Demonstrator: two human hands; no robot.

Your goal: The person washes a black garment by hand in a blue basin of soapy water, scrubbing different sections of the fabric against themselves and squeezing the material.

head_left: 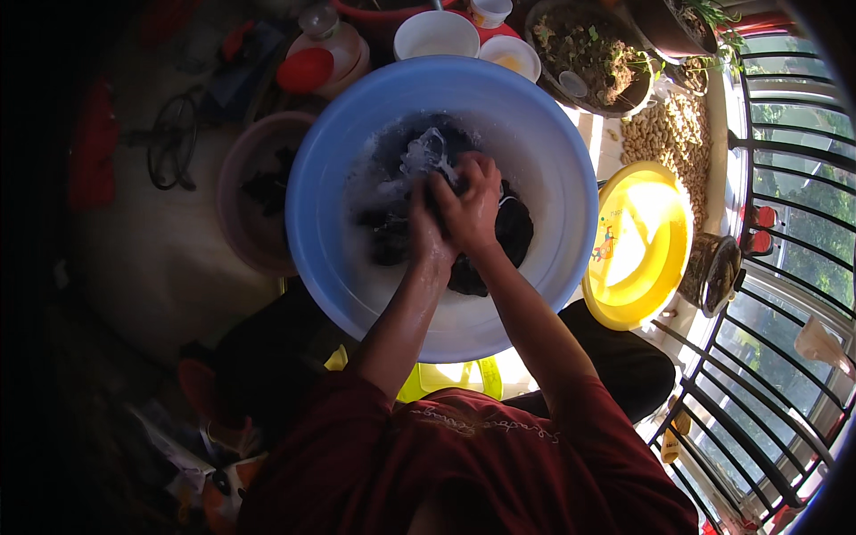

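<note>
A large blue basin [312,178] stands in front of me with cloudy, sudsy water in it. Dark wet clothing [514,230] lies bunched in the water, partly under the surface. My left hand [430,221] and my right hand [473,203] are pressed together over the middle of the basin, fingers closed around a bunch of the dark clothing. Most of what they grip is hidden by the fingers. Just beyond them, water splashes up [426,152].
At the right sits a yellow basin [682,241], near peanuts [664,134] spread on the floor and a barred window [802,187]. A pinkish basin [234,214] with dark cloth is on the left. White bowls [437,36] and plant pots [637,102] stand beyond.
</note>
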